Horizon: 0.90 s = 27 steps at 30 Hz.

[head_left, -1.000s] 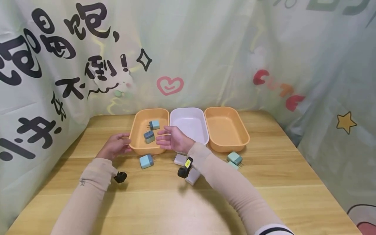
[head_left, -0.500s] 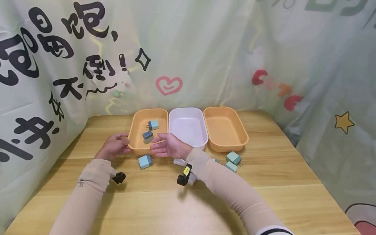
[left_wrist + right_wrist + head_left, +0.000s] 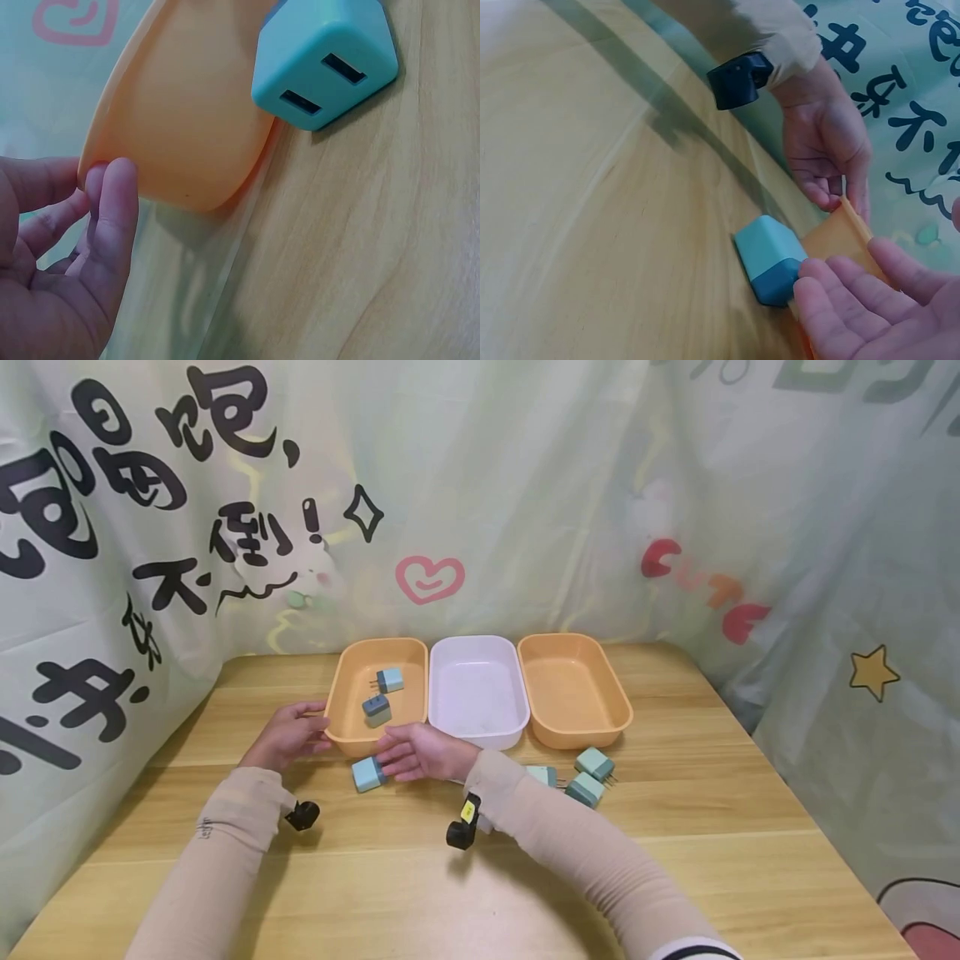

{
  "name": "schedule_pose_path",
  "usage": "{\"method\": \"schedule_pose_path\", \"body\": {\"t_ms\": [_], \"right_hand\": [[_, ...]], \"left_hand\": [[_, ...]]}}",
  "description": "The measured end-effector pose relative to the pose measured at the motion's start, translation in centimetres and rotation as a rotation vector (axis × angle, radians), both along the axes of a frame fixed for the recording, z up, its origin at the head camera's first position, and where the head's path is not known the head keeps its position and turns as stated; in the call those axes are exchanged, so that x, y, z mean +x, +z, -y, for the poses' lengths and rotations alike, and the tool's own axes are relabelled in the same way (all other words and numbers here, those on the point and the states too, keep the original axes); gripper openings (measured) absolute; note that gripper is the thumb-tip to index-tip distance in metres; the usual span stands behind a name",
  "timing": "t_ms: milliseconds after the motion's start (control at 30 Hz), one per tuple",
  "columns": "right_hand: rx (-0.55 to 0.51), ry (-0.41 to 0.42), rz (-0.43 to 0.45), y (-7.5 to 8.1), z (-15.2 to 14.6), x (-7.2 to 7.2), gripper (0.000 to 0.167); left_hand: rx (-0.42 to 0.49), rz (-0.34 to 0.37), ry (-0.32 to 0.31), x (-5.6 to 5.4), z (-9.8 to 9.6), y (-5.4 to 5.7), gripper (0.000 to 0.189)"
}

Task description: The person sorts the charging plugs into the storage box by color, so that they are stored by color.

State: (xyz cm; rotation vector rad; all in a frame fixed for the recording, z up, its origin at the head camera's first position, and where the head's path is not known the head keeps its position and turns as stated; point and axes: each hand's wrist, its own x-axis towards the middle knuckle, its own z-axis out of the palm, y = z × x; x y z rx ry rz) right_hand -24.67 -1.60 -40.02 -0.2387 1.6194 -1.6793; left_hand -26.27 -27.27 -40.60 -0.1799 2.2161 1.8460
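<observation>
In the head view my left hand (image 3: 288,735) pinches the left rim of the left orange tray (image 3: 339,706), thumb and fingers on either side of the edge. Inside that tray lie two chargers, a blue one (image 3: 390,680) and a grey-green one with a dark end (image 3: 377,711). My right hand (image 3: 427,752) is in front of the tray, palm turned left, fingers loosely extended. Its fingertips (image 3: 810,296) are right at the dark end of a light blue plug charger (image 3: 769,251) on the table. Two USB slots show on this charger (image 3: 322,71) in the left wrist view.
To the right stand a white tray (image 3: 480,693) and a second orange tray (image 3: 573,689), side by side. Several green chargers (image 3: 594,763) lie in front of them. My right wrist mostly hides white chargers beneath it. A printed curtain (image 3: 525,510) hangs behind the table.
My right hand has come down and toward me, from over the left orange tray to the light blue charger in front. My left hand has kept its place on the tray's rim.
</observation>
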Motion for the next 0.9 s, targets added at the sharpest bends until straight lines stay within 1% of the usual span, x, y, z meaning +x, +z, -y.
{"method": "schedule_pose_path", "body": {"t_ms": [67, 267, 367, 500, 567, 767, 900], "right_hand": [[0.011, 0.012, -0.014, -0.1, 0.1, 0.1, 0.05], [0.052, 0.06, -0.022, -0.4, 0.4, 0.4, 0.048], [0.08, 0.08, -0.062, -0.6, 0.6, 0.7, 0.046], [0.104, 0.155, -0.106, -0.7, 1.1, 1.1, 0.048], [0.106, 0.189, -0.107, -0.6, 1.3, 1.3, 0.049], [0.142, 0.211, -0.14, -0.3, 1.4, 0.9, 0.049], [0.179, 0.23, -0.175, -0.3, 1.3, 0.6, 0.048]], "left_hand": [[-0.002, 0.0, 0.003, 0.0, 0.0, 0.0, 0.055], [-0.011, 0.008, 0.0, 0.1, 0.0, -0.2, 0.054], [-0.008, -0.001, -0.002, 0.2, 0.0, -0.4, 0.054], [-0.017, 0.008, -0.001, 0.6, 0.3, -0.6, 0.055], [-0.023, 0.013, 0.001, 0.6, 0.3, -0.7, 0.054], [-0.013, -0.012, -0.008, 0.3, 0.0, -0.4, 0.054], [-0.013, -0.008, -0.009, 0.2, 0.0, -0.2, 0.054]]}}
